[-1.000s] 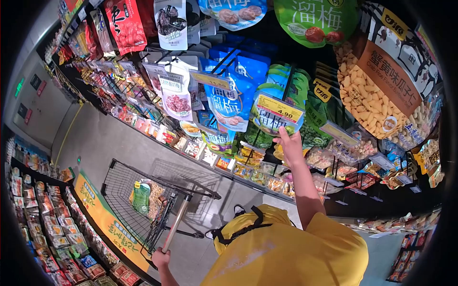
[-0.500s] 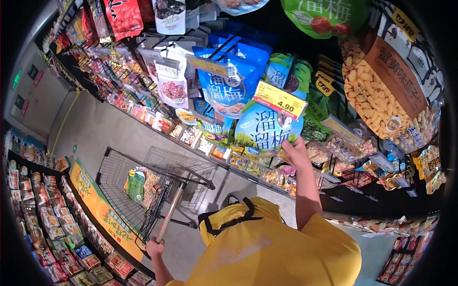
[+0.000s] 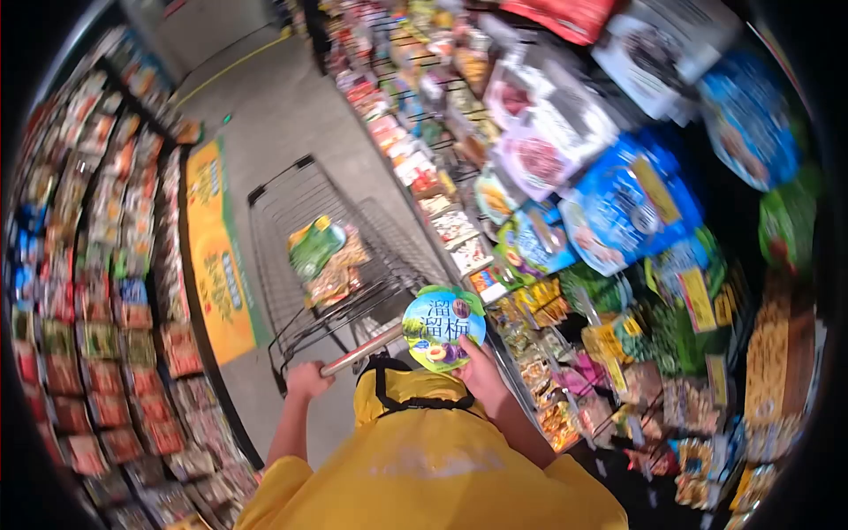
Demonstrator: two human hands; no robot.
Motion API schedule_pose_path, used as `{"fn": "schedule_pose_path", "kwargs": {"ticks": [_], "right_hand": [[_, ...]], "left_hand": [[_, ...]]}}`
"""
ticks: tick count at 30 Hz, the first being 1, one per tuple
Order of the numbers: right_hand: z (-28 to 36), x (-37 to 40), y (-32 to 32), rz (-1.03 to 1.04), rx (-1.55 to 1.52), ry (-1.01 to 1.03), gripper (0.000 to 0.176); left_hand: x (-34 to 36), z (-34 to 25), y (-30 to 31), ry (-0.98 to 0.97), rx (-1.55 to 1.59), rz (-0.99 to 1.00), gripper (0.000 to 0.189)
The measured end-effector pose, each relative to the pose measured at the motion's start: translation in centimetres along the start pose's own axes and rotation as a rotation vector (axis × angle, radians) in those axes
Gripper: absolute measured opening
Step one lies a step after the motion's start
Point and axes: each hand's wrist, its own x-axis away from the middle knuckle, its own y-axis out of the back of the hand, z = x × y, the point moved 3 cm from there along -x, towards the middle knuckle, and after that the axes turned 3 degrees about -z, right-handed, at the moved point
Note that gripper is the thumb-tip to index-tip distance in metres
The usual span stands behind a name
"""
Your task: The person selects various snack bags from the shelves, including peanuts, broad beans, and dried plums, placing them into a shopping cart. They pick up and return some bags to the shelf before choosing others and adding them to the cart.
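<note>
My right hand (image 3: pixel 481 375) grips a round-looking green and blue snack bag (image 3: pixel 443 325) with Chinese print, held just above my chest near the cart handle. My left hand (image 3: pixel 307 382) is closed on the handle (image 3: pixel 362 350) of a black wire shopping cart (image 3: pixel 305 256) in front of me. Inside the cart lie a green packet (image 3: pixel 315 248) and other snack bags. I wear a yellow top with a black strap.
Hanging snack bags with yellow price tags (image 3: pixel 698 300) fill the rack on the right. A low shelf of packets (image 3: pixel 97 291) with a yellow-green banner (image 3: pixel 216 247) runs along the left. The grey aisle floor (image 3: pixel 265 97) stretches ahead.
My right hand has pulled the green and blue bag off the rack and brought it down toward the cart. My view has swung left and down along the aisle.
</note>
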Motion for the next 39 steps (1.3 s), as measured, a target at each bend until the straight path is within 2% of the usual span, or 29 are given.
{"fn": "schedule_pose_path", "kwargs": {"ticks": [2,5,7,9,11,13,15,17,19,21,23,25,28,30,31,33,39], "right_hand": [[-0.9,-1.8,-3.1,0.114,0.074,-0.049,0.022],[-1.8,-5.8,-7.7,0.178,0.212,-0.147,0.022],[-2.0,-9.2,-12.1,0.345,0.283,-0.147,0.034],[-1.8,-11.6,-17.2,0.381,0.371,-0.217,0.045],[-3.3,-15.4,-18.6,0.200,0.539,-0.081,0.055],[-4.9,-17.4,-20.0,0.087,0.684,-0.067,0.067],[-6.5,-17.1,-20.6,0.277,0.773,0.004,0.060],[-9.7,-18.4,-18.7,0.520,1.069,0.456,0.046],[-7.2,-11.8,-19.2,0.475,1.447,0.666,0.034],[-7.2,-9.1,-16.2,0.332,1.754,0.995,0.038],[-8.6,-8.3,-11.4,0.204,1.818,1.010,0.042],[-8.8,-7.7,-10.3,0.075,1.885,1.010,0.046],[-9.1,-7.6,-10.7,0.203,1.925,1.067,0.062],[-10.0,-8.9,-11.1,0.150,1.864,1.123,0.061],[-10.2,-9.1,-11.7,0.113,1.801,1.192,0.060],[-9.7,-9.7,-12.4,0.113,1.818,1.205,0.060],[-9.4,-11.6,-14.6,0.151,1.790,1.142,0.064]], "left_hand": [[0.1,0.4,0.1,0.033,0.048,0.021,0.037],[-0.1,1.1,-0.4,-0.022,0.102,0.051,0.039],[-0.5,1.7,-1.1,-0.094,0.132,-0.003,0.041],[-0.1,2.2,0.0,-0.104,0.126,0.027,0.042],[-0.5,2.0,-0.6,-0.148,0.165,0.072,0.040],[-1.2,2.6,-1.8,-0.183,0.218,0.032,0.038],[-1.0,2.7,-1.2,-0.212,0.200,-0.003,0.036],[-1.4,3.3,-1.6,-0.219,0.202,-0.009,0.035],[-1.8,4.1,-1.6,-0.278,0.194,0.008,0.034],[-2.3,4.7,-1.3,-0.315,0.196,0.026,0.033],[-2.8,5.3,-0.7,-0.293,0.225,0.039,0.031],[-3.3,5.7,0.3,-0.316,0.212,0.047,0.032],[-4.3,6.0,0.8,-0.322,0.242,0.110,0.033],[-5.8,7.6,0.3,-0.398,0.330,0.195,0.032],[-6.0,8.0,0.7,-0.399,0.321,0.206,0.032],[-6.9,7.8,2.0,-0.328,0.365,0.219,0.030],[-9.2,8.4,4.4,-0.283,0.217,0.037,0.035]]}}
